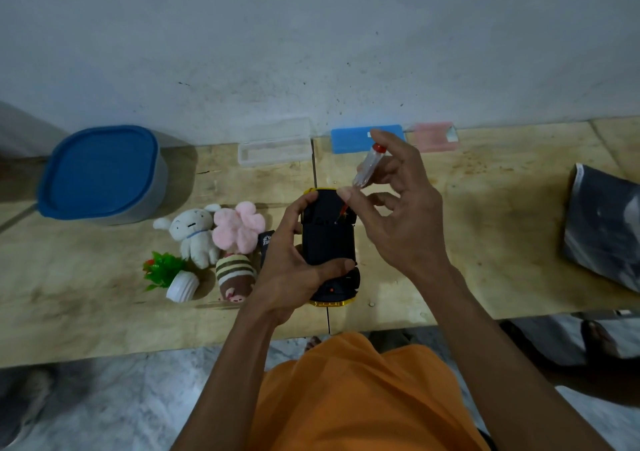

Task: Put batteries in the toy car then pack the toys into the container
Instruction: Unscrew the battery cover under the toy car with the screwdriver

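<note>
Two bare hands work over a yellow toy car (pixel 329 243) turned belly-up above a worn wooden table (pixel 485 243), seen from the wearer's head with an orange garment (pixel 346 398) filling the near edge. Nearest, the left hand (pixel 294 263) grasps the car from its left side, thumb lying across the dark underside and fingers curled over the far end. Just beyond it, the right hand (pixel 398 215) pinches a small screwdriver (pixel 367 166) with a clear handle and red cap, its tip angled down at the car's underside near the far end; whether the tip touches a screw cannot be told. Left of the car, lying on the table, are a toy plant in a white pot (pixel 173 277) tipped on its side, a striped plush (pixel 235 277), a white plush rabbit (pixel 194 236) and a pink fluffy flower (pixel 239 225), all close together. A small dark package (pixel 266 243) shows between the plush toys and the left hand. Farther left stands the container (pixel 104 173), pale-walled with its blue lid on. At the right edge lies a dark folded bag (pixel 606 225). Farthest back, along the foot of the grey wall (pixel 311 35), sit a clear plastic box (pixel 273 149), a blue box (pixel 349 139) partly hidden by the right hand's fingers, and a pink box (pixel 433 137).
</note>
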Available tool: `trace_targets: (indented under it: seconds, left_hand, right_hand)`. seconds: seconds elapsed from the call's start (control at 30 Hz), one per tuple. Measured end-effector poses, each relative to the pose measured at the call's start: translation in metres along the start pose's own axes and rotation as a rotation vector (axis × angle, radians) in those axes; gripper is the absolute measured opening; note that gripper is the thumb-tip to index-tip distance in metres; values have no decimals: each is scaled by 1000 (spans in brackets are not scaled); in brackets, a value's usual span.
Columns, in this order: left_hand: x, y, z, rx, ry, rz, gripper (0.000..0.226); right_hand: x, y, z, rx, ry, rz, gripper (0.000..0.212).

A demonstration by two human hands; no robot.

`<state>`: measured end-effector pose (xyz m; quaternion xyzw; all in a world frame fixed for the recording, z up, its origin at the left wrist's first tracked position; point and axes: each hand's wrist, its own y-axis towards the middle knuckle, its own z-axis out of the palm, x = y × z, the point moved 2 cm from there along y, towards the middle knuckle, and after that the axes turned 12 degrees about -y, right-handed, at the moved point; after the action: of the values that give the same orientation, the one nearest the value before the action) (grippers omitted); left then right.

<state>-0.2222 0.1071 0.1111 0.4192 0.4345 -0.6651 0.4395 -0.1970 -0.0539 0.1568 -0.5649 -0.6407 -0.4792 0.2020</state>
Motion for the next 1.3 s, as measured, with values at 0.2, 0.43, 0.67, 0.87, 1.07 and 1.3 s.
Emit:
trace_targets:
  seconds: [0.2,0.43,0.67,0.87,1.07,1.3]
  left_hand:
    - [3,-1,-2,-14,3,-25,100]
    - [4,-1,-3,-11,2,-27,100]
    - [2,0,-4,-10,-14,-36,100]
    - [0,-1,1,16,-52,-31,98]
    - [5,0,-1,5,-39,-48,100]
    - [12,-2,-2,1,-51,-75,101]
  right_hand:
    - [-2,0,3,78,27,5,67]
    - [1,2,5,94,62,34,67]
    - [4,3,3,130,92,2,60]
    - [5,4,6,190,103,-14,61]
    - [3,8,2,191,122,62,59]
    - [2,7,5,214,30,70,58]
